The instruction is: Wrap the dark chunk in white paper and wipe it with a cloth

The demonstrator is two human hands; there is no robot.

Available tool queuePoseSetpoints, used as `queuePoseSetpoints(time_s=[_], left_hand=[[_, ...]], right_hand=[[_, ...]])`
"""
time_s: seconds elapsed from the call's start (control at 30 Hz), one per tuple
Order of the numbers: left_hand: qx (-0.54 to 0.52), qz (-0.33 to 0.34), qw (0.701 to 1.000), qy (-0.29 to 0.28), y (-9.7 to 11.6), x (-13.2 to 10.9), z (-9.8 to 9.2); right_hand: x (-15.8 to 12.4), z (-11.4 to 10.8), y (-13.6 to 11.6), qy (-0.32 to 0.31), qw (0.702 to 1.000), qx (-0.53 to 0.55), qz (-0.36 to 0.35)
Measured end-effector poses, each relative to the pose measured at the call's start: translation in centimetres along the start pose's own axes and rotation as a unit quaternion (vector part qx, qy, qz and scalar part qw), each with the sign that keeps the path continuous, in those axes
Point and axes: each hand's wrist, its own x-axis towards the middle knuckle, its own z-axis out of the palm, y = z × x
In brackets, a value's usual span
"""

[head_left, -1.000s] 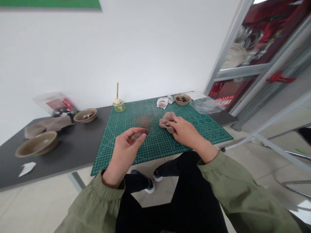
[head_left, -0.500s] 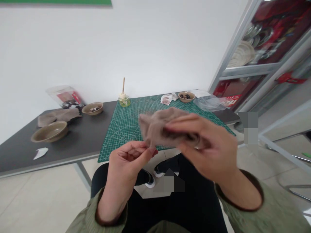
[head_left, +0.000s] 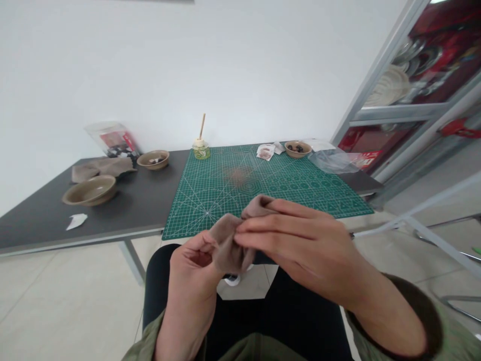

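Note:
A crumpled grey-brown cloth is held up in front of me, over my lap and the near edge of the table. My right hand grips it from the right, its fingers laid over the folds. From the left, my left hand pinches the cloth's edge between thumb and fingers; the fingertips are partly covered by the fabric. Whether something small lies inside the folds cannot be seen. Beyond the hands a green cutting mat covers part of the dark table, with a brownish smudge of dust on it.
At left stand a larger bowl, a small bowl, another cloth, a clear container and a white scrap. Behind are a jar with a stick, stained paper, a bowl of dark pieces and plastic bag.
My right hand has moved down and turned its back towards me, folding the cloth closer over my left fingertips. The view has shifted slightly left.

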Motion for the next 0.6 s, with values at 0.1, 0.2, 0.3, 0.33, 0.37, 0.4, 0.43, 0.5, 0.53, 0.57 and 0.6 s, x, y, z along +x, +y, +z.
queuePoseSetpoints(time_s=[0.1, 0.2, 0.3, 0.33, 0.37, 0.4, 0.43, 0.5, 0.53, 0.57, 0.6], left_hand=[[-0.024, -0.012, 1.0, -0.011, 0.7, 0.0, 0.7], [-0.04, -0.015, 0.999, -0.007, 1.3, 0.1, 1.2], [-0.046, -0.02, 0.999, 0.003, 1.3, 0.2, 1.2], [-0.046, -0.021, 0.999, 0.005, 1.3, 0.3, 1.0], [-0.046, -0.021, 0.999, 0.008, 1.1, 0.5, 0.8], [-0.044, -0.02, 0.999, 0.009, 1.0, 0.6, 0.5], [-0.04, -0.019, 0.999, 0.009, 0.7, 0.7, 0.2], [-0.028, -0.017, 0.999, 0.003, 0.2, 1.0, -0.5], [-0.02, -0.017, 1.0, -0.002, -0.1, 1.2, -0.9], [-0.01, -0.017, 1.0, -0.01, -0.4, 1.3, -1.3], [0.001, -0.018, 1.0, -0.02, -0.7, 1.4, -1.6]], right_hand=[[0.0, 0.4, 0.2, 0.028, 0.998, -0.005, 0.048], [0.0, 0.8, 0.3, -0.005, 0.999, 0.037, 0.012], [0.1, 1.2, 0.4, -0.004, 1.0, -0.009, 0.011], [0.1, 1.3, 0.4, -0.002, 1.0, 0.017, 0.02], [0.2, 1.4, 0.4, -0.013, 0.999, 0.041, 0.013], [0.2, 1.5, 0.4, -0.031, 0.998, 0.056, -0.014], [0.3, 1.6, 0.4, -0.028, 0.999, 0.034, -0.021], [0.4, 1.8, 0.4, 0.004, 1.0, -0.007, 0.0], [0.5, 1.8, 0.5, 0.006, 1.0, 0.008, 0.007], [0.6, 1.9, 0.5, -0.002, 1.0, 0.022, -0.004], [0.8, 2.0, 0.5, -0.021, 0.999, 0.029, -0.023]])
